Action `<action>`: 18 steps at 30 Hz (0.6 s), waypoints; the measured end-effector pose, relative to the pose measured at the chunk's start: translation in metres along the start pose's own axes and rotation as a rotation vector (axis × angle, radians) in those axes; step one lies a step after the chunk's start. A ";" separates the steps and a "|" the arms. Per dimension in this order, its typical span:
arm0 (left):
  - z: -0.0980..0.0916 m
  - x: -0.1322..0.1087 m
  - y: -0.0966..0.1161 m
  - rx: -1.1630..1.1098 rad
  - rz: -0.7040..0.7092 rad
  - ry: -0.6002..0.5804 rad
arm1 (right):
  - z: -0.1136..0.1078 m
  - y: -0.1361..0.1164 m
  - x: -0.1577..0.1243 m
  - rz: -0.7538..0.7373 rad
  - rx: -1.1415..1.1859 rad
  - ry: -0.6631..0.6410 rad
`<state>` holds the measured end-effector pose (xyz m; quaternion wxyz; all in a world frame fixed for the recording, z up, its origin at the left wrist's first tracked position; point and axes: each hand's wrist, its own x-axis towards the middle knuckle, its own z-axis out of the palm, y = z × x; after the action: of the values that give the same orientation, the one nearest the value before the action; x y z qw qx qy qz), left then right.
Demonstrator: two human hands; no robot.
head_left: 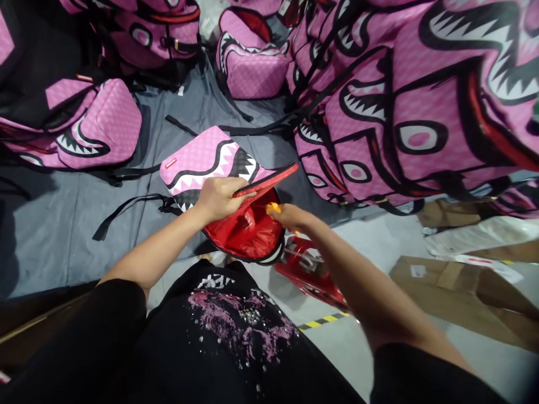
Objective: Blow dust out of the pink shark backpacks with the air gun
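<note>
Black shirt (168,342) foremost; left grip (223,198) clamped on pink bag (200,160), opened, not yet closed; right grip (291,216), alongside, clasps orange item (273,208).

White lettering (217,280) on black shirt (189,348), unclear, small red label (170,163) on pink bag (210,154), too small to read

One open bag (256,233), two hands (221,199) at it and one orange item (273,208). Left of the open bag, at least one pink bag (113,123); beyond it, at least two; right, several, too overlapped to count, plus at least two boxes (446,280).
</note>
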<state>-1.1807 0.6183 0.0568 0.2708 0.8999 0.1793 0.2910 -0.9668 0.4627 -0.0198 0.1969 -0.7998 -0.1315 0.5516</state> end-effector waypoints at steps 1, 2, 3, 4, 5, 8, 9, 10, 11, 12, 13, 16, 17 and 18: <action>-0.001 -0.001 0.001 0.012 -0.022 -0.001 | -0.012 -0.005 -0.002 0.041 -0.117 -0.022; -0.003 -0.003 0.002 0.024 -0.053 -0.001 | -0.022 -0.007 -0.006 0.082 -0.238 -0.060; -0.005 -0.004 0.002 0.036 -0.091 -0.001 | -0.031 -0.007 -0.013 0.115 -0.348 -0.110; -0.008 -0.005 0.002 0.046 -0.132 -0.001 | -0.039 -0.004 -0.022 0.139 -0.425 -0.163; -0.011 -0.006 0.002 0.051 -0.173 -0.006 | -0.046 0.000 -0.033 0.152 -0.459 -0.210; -0.018 -0.008 0.002 0.050 -0.297 -0.029 | -0.062 0.015 -0.064 0.144 -0.384 -0.262; -0.020 -0.009 0.004 0.046 -0.333 -0.040 | -0.063 0.019 -0.072 0.107 -0.298 -0.258; -0.020 -0.009 0.008 0.044 -0.364 -0.056 | -0.060 0.021 -0.078 0.052 -0.188 -0.245; -0.019 -0.010 0.015 0.045 -0.386 -0.082 | -0.053 0.023 -0.082 -0.007 -0.074 -0.241; -0.017 -0.011 0.023 0.047 -0.398 -0.120 | -0.043 0.026 -0.083 -0.070 0.038 -0.241; -0.015 -0.013 0.033 0.044 -0.402 -0.172 | -0.032 0.030 -0.083 -0.112 0.107 -0.250; -0.003 -0.032 0.063 -0.032 -0.386 -0.374 | -0.009 0.056 -0.079 -0.146 0.129 -0.267; 0.000 -0.044 0.068 -0.109 -0.368 -0.445 | -0.011 0.071 -0.078 -0.122 0.139 -0.238; 0.003 -0.059 0.069 -0.203 -0.361 -0.494 | -0.018 0.087 -0.080 -0.090 0.174 -0.199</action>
<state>-1.2128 0.5345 0.0706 0.4419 0.8654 0.2348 0.0273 -0.9793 0.3482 0.0121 0.2759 -0.7143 -0.1376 0.6283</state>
